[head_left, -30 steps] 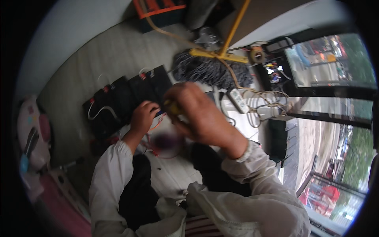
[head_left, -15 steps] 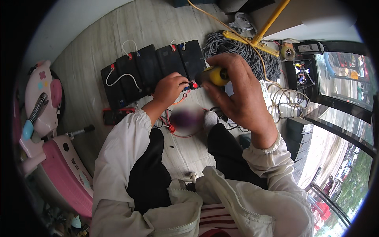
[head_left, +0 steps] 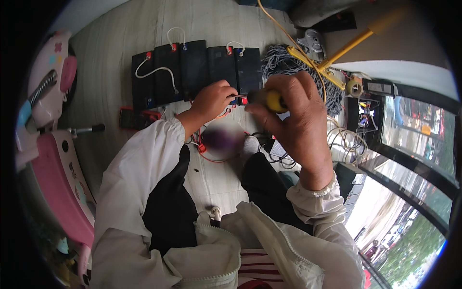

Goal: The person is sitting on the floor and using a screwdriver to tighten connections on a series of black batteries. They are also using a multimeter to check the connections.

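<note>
Several black batteries [head_left: 192, 72] stand side by side on the floor, with red and blue terminals and short white wires [head_left: 159, 74] joining some of them. My right hand [head_left: 303, 120] grips a yellow-and-black screwdriver [head_left: 276, 101], its handle partly blurred. The thin metal shaft points left, across the red terminal [head_left: 244, 101] of the rightmost battery. My left hand [head_left: 211, 102] is closed in a pinch at the shaft's end; whatever small thing sits between its fingertips is hidden. An orange-red wire [head_left: 224, 114] with ring ends lies just below the left fingers.
A red-and-black meter [head_left: 137, 119] lies left of my left forearm. A grey mop [head_left: 281, 60] with a yellow handle and coiled cables [head_left: 344, 137] are on the right. A pink ride-on toy [head_left: 60, 183] stands at left, a glass door [head_left: 418, 115] at right. Red wires lie between my feet.
The view has shifted, so the batteries appear slightly further right and higher. Both hands keep their holds beside the rightmost battery; the screwdriver handle looks more blurred.
</note>
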### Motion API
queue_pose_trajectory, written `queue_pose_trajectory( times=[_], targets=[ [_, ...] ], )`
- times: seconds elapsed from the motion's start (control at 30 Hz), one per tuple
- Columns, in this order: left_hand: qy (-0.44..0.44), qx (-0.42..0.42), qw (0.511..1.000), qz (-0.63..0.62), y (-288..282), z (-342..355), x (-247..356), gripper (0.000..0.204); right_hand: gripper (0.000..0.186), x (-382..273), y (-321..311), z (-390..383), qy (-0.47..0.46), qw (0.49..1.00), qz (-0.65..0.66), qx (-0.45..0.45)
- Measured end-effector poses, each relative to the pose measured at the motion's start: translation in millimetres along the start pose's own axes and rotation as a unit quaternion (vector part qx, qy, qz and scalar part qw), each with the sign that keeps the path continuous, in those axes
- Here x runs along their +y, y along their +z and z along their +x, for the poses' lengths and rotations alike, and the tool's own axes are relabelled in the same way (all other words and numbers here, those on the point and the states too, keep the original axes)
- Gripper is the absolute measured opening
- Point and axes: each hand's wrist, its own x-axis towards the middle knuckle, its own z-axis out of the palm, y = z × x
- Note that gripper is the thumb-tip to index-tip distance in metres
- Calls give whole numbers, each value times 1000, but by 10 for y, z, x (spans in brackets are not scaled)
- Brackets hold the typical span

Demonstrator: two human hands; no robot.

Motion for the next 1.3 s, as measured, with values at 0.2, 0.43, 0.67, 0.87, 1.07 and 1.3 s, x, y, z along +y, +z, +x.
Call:
queue_pose_trajectory(
  times=[0.2, 0.43, 0.67, 0.87, 1.07, 1.3],
  targets=[
    [-35, 22, 999, 3, -17, -214, 15, 24, 43, -65, 75, 25, -16, 1000, -13, 21],
    [111, -24, 971, 209, -70, -597, 69, 44, 37, -160, 81, 21, -2, 999, -41, 27],
    [91, -47, 971, 215, -93, -727, 54, 54, 27, -263, 71, 8, 27, 998, -20, 59],
    [48, -61, 980, 183, -125, -733, 140, 54, 26, -147, 117, -23, 8, 993, -104, 62],
    [40, -88, 975, 198, -120, -739, 112, 60, 26, -177, 154, -8, 50, 992, 104, 45],
    [34, -96, 974, 204, -142, -725, 125, 60, 28, -186, 143, 6, 50, 995, -81, 39]
  ],
)
